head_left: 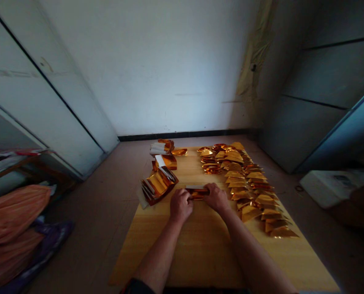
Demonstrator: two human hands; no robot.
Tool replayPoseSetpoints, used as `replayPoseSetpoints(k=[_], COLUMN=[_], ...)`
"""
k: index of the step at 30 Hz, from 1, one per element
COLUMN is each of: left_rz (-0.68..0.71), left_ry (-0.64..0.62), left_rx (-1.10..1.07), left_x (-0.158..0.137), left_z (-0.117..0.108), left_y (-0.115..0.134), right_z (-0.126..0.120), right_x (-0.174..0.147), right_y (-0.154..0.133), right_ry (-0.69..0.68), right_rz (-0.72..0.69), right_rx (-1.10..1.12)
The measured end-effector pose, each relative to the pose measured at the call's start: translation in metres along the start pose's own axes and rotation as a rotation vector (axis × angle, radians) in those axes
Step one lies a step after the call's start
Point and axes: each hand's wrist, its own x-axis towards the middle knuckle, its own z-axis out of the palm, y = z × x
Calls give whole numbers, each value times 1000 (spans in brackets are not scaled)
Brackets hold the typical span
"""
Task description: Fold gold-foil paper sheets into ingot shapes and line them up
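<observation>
A sheet of gold foil paper (198, 193) is stretched between my two hands, partly folded, with a pale strip along its far edge. My left hand (182, 205) grips its left end, fingers closed. At the right end my right hand (216, 197) pinches the same sheet. Left of my hands lie stacks of gold foil sheets (159, 184), curled and showing pale backs. To the right, rows of folded gold paper pieces (235, 179) overlap each other. One folded piece (179, 152) sits apart near the far edge.
Everything lies on a low wooden board (200, 249). A white wall (176, 81) stands beyond it, with grey cabinets (329, 81) on the right. Orange cloth (16, 212) hangs at the left, and a white box (325, 188) is on the floor at the right.
</observation>
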Motion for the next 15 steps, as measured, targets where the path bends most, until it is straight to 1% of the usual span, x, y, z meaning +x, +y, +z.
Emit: replayPoseSetpoints(k=[7,15], left_rz=[30,-6], left_ry=[77,261], left_rx=[-34,-47], left_x=[0,-1], left_z=[1,6], left_y=[2,-1], right_z=[5,10], right_x=[3,2], right_y=[4,9], right_ry=[29,58], right_rz=[15,-25], right_rx=[24,7])
